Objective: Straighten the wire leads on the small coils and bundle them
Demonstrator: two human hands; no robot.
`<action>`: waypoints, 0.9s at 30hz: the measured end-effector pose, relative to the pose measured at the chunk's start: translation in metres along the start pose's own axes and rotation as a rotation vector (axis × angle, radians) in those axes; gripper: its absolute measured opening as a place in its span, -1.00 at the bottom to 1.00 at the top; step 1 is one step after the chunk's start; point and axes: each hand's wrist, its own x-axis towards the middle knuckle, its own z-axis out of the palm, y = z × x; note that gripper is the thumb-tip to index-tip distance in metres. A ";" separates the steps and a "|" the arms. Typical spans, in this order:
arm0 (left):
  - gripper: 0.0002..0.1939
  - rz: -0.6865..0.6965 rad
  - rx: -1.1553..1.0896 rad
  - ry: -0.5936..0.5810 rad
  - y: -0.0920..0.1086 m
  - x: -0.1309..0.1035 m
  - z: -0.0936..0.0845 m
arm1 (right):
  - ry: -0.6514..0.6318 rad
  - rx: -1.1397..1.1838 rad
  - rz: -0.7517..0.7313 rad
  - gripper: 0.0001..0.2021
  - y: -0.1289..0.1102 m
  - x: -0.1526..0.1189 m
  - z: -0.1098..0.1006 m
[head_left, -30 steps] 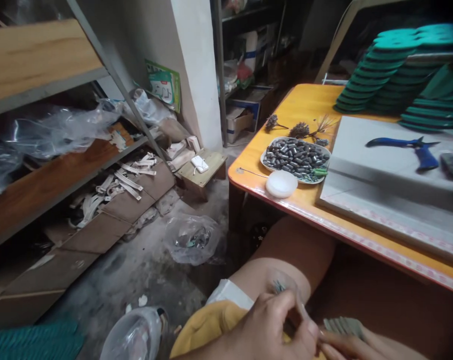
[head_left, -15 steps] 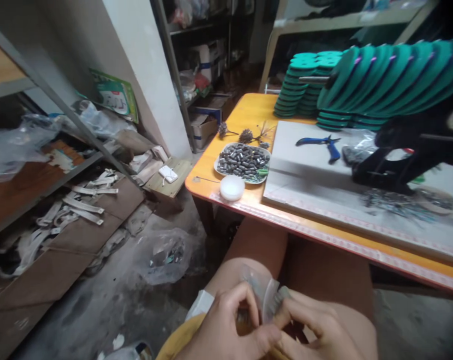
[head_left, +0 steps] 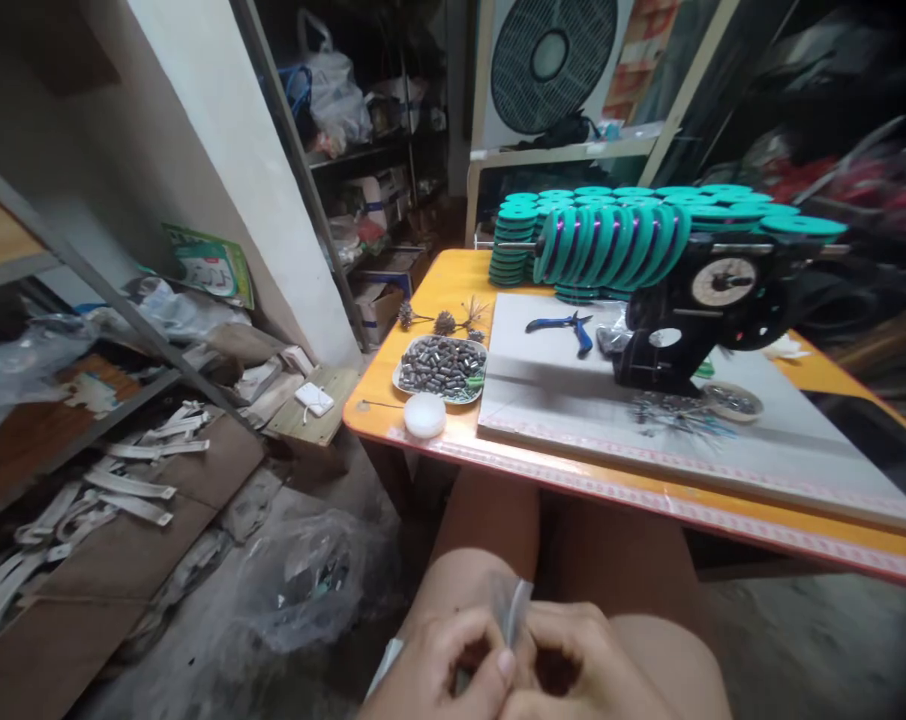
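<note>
My left hand (head_left: 453, 660) and my right hand (head_left: 573, 655) meet low in the view, over the lap. Between their pinched fingertips is a small clear plastic bag (head_left: 514, 610), its upper end sticking up. What is in the bag cannot be made out. Ahead, a dish of dark metal cylinders (head_left: 443, 368) stands on the orange table (head_left: 382, 385), with a round white container (head_left: 424, 414) just in front of it. Blue pliers (head_left: 562, 325) lie on a grey board (head_left: 528, 400).
A black machine (head_left: 667, 340) holding a row of green discs (head_left: 610, 245) stands on the board, by loose pins (head_left: 678, 415). Stacked green discs (head_left: 513, 240) are behind. On the floor at left lies a plastic bag (head_left: 310, 580), near shelves with white straps (head_left: 138, 480).
The view has tilted up and turned right, showing the fan and the whole machine. My hands have drawn closer together around the small bag, and less of it shows.
</note>
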 end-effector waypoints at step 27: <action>-0.86 0.122 -0.102 -0.074 0.028 0.001 -0.005 | -0.094 0.573 -0.060 -0.53 -0.001 -0.005 -0.006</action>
